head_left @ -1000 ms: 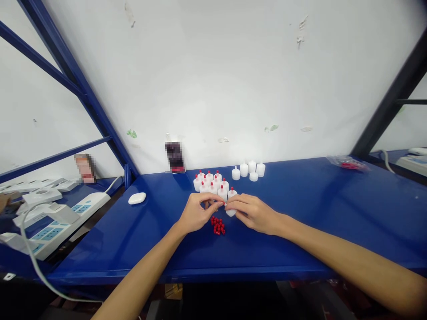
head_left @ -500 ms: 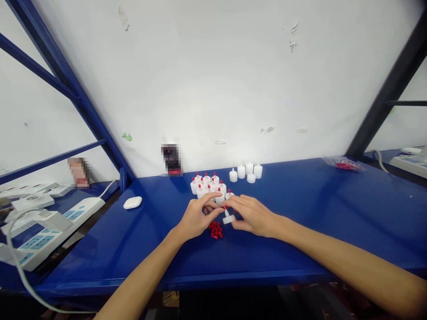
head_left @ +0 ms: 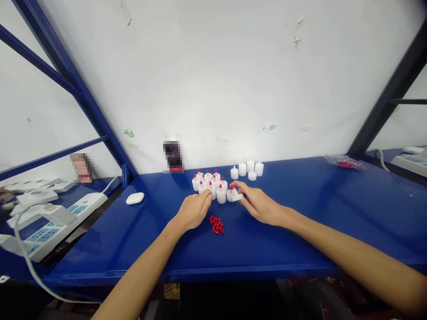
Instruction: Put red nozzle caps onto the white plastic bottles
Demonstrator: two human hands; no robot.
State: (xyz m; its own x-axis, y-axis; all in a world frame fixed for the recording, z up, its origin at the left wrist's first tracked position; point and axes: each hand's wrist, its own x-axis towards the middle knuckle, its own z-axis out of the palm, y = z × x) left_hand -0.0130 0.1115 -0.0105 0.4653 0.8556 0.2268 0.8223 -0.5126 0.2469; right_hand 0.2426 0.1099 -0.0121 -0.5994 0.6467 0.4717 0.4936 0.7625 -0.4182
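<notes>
While my right hand (head_left: 258, 204) pinches a tilted squat white bottle (head_left: 238, 197) right beside the red-capped bottles (head_left: 221, 196), a sideways nudge could topple them, though whether my left hand (head_left: 195, 210) grips anything I cannot tell

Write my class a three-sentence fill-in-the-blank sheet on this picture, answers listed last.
1. The flat, round white plastic piece is held in the person's ____ hand.
2. The small, loose red plastic caps lie on the flat ____ tabletop.
3. The uncapped white plastic cylinders near the wall number ____.

Missing words: right; blue; five.
</notes>
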